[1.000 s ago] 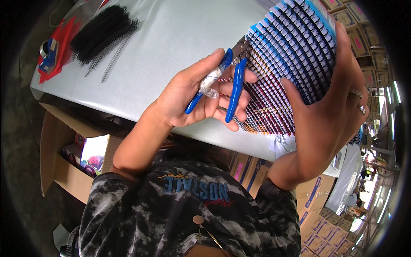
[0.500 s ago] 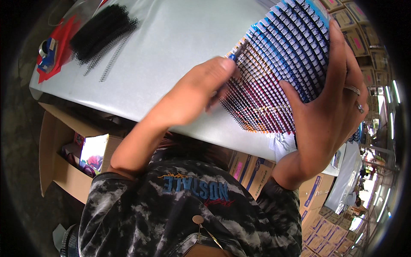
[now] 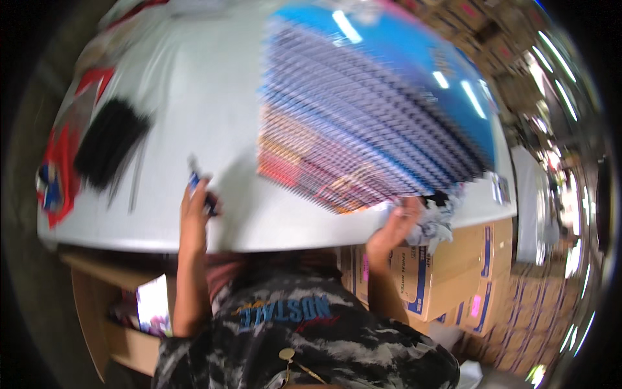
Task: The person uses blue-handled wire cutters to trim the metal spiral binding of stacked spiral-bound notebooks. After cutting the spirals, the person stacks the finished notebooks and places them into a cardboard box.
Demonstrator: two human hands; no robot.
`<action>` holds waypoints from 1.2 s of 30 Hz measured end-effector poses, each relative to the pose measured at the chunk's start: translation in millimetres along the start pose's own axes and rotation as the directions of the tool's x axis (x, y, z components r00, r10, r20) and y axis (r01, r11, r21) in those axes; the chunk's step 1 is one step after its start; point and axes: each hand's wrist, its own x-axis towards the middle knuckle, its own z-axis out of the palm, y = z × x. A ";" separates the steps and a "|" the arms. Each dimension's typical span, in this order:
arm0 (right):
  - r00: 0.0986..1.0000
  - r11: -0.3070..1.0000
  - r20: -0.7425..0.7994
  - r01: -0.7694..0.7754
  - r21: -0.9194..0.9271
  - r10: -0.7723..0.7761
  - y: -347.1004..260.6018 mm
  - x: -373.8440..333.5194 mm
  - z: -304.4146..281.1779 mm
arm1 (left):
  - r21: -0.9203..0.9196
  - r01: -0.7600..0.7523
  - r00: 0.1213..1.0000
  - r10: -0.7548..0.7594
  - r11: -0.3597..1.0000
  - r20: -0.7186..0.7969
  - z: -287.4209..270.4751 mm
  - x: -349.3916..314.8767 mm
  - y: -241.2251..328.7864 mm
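My left hand [image 3: 196, 206] is closed around blue-handled pliers [image 3: 194, 176], their dark tip pointing away from me over the table, left of a stack of spiral notebooks [image 3: 363, 97]. The notebooks lie fanned, with rows of dark coils toward me and a shiny blue cover on top; motion blurs them. Their edges run from blue through white to orange and red. At the stack's near right edge is my right hand [image 3: 395, 227], its blurred fingers stretched toward the coils. Whether it touches the stack I cannot tell. A crumpled whitish cloth [image 3: 435, 227] hangs beside it.
A bundle of black spiral coils [image 3: 111, 144] lies on the white table [image 3: 194, 84] at the left, some coils loose. Beyond it are red plastic [image 3: 63, 172] and a blue tape dispenser [image 3: 48, 188]. Cardboard boxes stand below: an open box [image 3: 97, 305] left, closed boxes [image 3: 447, 269] right.
The notebook stack, earlier tilted up in my right hand, now lies lower on the table. My left hand with the pliers has moved left off the coils; my right hand has dropped to the near edge.
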 end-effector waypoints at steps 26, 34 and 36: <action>0.796 0.918 0.563 0.365 -0.155 -0.221 194.8 155.8 6.5 | -0.128 -0.126 0.991 0.131 0.984 0.032 131.7 -34.6 -48.7; 0.613 0.761 0.786 -0.476 0.441 -0.073 162.0 144.6 22.7 | -0.143 -0.318 0.947 0.320 0.937 -0.011 135.6 -27.7 -60.9; 0.496 0.595 0.865 -0.674 0.438 -0.076 152.5 145.4 22.4 | -0.129 -0.333 0.943 0.328 0.934 -0.059 136.6 -23.2 -60.5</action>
